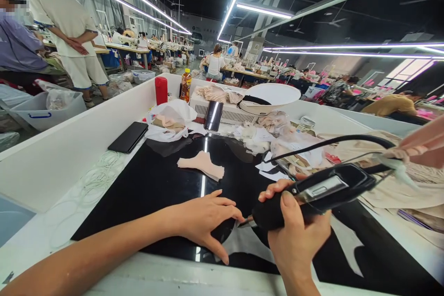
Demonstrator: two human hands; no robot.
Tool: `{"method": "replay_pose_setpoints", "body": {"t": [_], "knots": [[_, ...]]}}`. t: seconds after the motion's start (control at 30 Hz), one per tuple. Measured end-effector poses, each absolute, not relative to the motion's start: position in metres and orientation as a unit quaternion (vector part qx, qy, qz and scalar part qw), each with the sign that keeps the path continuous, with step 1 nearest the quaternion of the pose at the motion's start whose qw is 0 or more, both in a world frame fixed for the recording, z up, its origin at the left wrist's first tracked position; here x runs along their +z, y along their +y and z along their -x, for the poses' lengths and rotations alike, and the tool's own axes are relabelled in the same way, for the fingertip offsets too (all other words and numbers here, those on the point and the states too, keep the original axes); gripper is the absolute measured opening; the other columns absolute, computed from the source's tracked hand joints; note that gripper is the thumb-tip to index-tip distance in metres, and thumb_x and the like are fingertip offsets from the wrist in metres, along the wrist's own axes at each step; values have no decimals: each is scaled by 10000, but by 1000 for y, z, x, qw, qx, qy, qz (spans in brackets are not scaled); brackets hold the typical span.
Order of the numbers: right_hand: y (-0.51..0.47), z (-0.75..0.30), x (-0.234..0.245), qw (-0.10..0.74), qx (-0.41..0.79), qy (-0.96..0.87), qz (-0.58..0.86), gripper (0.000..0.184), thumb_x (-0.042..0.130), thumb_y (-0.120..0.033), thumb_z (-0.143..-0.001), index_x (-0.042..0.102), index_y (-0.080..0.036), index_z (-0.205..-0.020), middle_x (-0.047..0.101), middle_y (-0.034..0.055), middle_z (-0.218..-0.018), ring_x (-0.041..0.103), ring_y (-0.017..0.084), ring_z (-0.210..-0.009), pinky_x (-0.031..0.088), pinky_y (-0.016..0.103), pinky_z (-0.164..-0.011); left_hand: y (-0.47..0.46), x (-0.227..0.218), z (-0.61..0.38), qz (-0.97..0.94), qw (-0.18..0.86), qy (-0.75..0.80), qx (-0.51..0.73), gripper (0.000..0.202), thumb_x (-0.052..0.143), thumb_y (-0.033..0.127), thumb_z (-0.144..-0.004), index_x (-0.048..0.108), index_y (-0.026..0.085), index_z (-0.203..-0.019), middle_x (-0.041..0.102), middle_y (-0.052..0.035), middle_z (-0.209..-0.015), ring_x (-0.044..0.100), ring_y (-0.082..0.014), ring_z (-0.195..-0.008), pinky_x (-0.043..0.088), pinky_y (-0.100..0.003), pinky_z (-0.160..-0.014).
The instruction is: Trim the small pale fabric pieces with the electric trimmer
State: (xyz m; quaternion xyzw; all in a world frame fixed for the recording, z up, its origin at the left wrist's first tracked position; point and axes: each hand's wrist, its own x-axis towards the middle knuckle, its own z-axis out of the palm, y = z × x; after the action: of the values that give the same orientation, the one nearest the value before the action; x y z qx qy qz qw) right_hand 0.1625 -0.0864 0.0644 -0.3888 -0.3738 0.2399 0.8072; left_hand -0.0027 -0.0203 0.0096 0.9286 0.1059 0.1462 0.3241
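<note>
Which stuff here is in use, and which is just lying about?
In use:
- black handheld tool, gripped in the right hand
- glossy black board, left hand over it near the tool's tip
- beige fabric on the board, probably

Lying about, apparently:
- black phone at left
- red bottle
- drink bottle
- pale loops

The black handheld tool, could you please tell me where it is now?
In the head view, the black handheld tool is right of centre, in the right hand, its metal tip near the left hand.
</note>
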Motion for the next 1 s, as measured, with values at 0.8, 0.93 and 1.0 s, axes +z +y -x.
{"method": "replay_pose_setpoints", "body": {"t": [0.8,0.93,1.0], "knots": [[-90,-157,61,806,250,-377,382,364,782,-231,-792,588,-255,-1099,630,-35,-801,601,145,-637,553,314,-574,-22,6,2,-921,341,107,154,867,919,519,-677,496,254,-1386,620,-138,-1386,454,-369,-1425,151,-667,-1222],[-92,-155,58,801,257,-386,378,353,787,-242,-802,589,-257,-1095,633,-31,-810,604,146,-649,557,319,-593,-22,6,2,-922,340,106,153,884,925,515,-668,496,253,-1395,617,-139,-1386,447,-369,-1428,151,-660,-1224],[-92,-155,56,799,258,-387,382,347,780,-243,-819,589,-268,-1107,629,-32,-815,606,146,-667,554,315,-604,-22,6,2,-926,332,106,148,900,927,517,-661,491,250,-1402,615,-140,-1389,439,-372,-1432,153,-661,-1223]]}}
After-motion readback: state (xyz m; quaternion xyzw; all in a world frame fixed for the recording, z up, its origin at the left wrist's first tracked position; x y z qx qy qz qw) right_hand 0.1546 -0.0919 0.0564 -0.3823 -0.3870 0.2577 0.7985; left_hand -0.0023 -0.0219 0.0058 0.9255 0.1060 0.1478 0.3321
